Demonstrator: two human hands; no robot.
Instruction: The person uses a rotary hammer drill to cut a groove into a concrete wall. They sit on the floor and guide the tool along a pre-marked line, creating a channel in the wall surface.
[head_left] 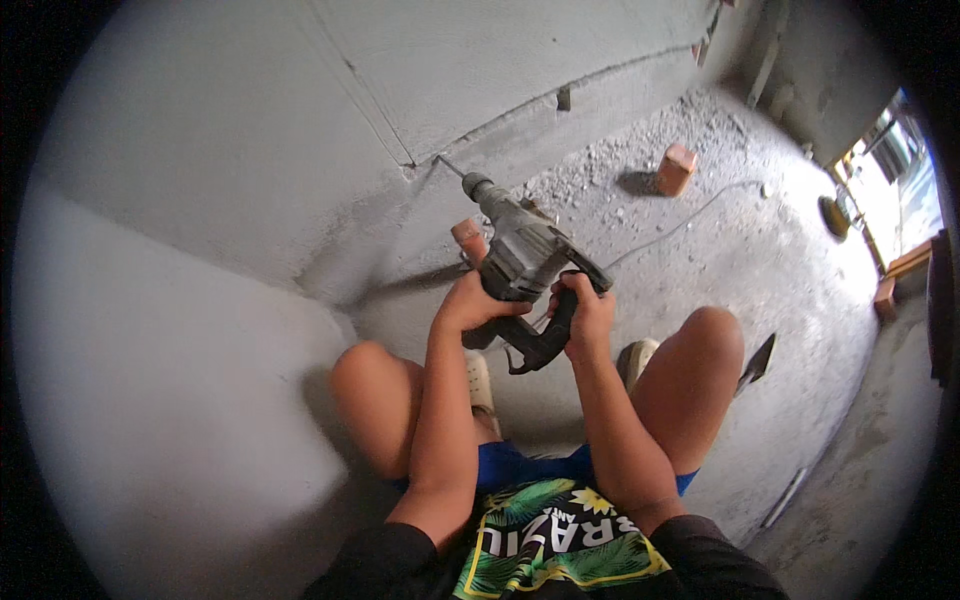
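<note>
I hold a grey rotary hammer drill (pixel 525 250) out in front of me in both hands. My left hand (pixel 475 303) is closed around the body near its rear underside. The black rear handle is gripped by my right hand (pixel 587 308). From the chuck a thin steel bit (pixel 450 165) points away and to the left. Its tip is at the plastered wall (pixel 300 120), beside a small chipped spot at the end of two scored lines. Whether the tip presses in cannot be made out.
Broken rubble (pixel 600 160) lies along the wall's foot. One orange brick (pixel 676 170) stands on the floor, another brick (pixel 468 240) behind the drill. A cable (pixel 690 222) crosses the floor. A trowel (pixel 758 362) lies by my right knee, and a bright doorway (pixel 895 180) opens at right.
</note>
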